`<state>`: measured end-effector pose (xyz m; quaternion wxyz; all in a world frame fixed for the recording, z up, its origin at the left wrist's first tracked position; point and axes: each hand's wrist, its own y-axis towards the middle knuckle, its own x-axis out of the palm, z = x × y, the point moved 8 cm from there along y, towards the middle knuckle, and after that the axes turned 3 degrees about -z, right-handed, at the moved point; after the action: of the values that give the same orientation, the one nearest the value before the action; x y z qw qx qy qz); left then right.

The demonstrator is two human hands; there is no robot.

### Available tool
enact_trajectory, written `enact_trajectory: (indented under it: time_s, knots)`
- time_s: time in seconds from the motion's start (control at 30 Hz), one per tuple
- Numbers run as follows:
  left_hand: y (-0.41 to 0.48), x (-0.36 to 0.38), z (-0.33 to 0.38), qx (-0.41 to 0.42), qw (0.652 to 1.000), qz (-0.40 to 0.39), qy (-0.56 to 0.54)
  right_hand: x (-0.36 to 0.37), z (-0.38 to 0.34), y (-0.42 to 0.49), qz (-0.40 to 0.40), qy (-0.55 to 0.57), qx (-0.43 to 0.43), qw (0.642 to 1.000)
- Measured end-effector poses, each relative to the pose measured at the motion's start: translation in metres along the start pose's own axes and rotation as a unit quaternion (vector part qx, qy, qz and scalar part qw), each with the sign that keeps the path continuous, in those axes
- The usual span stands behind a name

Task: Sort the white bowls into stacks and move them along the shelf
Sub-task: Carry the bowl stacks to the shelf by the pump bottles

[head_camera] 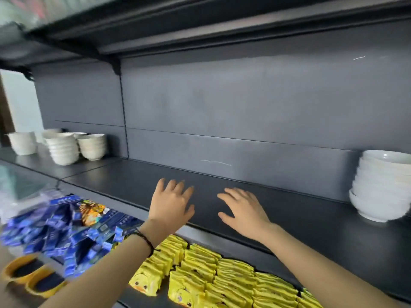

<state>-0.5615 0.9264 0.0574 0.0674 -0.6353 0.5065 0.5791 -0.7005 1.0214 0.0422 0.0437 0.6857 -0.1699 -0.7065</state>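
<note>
Several stacks of white bowls stand at the far left of the dark shelf (289, 210): a tall front stack (63, 148), one to its right (92, 146), another at the far left (22, 143). At the right edge a large stack of wider white bowls (381, 185) leans slightly. My left hand (172, 203) and my right hand (243, 208) hover over the bare middle of the shelf, fingers spread, holding nothing. Both hands are far from every stack.
Below the shelf's front edge lie rows of yellow snack packets (211, 276) and a heap of blue packets (57, 236). Two yellow-rimmed dishes (33, 276) sit at bottom left. A second shelf (200, 25) hangs overhead. The grey back panel (222, 103) closes the rear.
</note>
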Motion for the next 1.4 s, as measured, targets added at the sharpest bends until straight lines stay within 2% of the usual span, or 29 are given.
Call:
enact_trajectory:
  time_s: [0.23,0.57,1.03,1.4]
  knots:
    - [-0.086,0.020,-0.150,-0.092,0.993,-0.064,0.044,0.026,-0.154,0.070,-0.001,0.018,-0.099,0.995]
    - [-0.134,0.073,-0.291,-0.159,0.984,-0.054,0.056,0.060,-0.291,0.175,-0.008,0.012,-0.177,0.984]
    - [-0.089,0.183,-0.527,-0.170,0.977,-0.033,0.120,0.132,-0.447,0.412,-0.006,0.032,-0.204,0.978]
    - [-0.098,0.261,-0.704,-0.221,0.970,-0.030,0.099,0.181,-0.589,0.545,-0.009,0.052,-0.259,0.965]
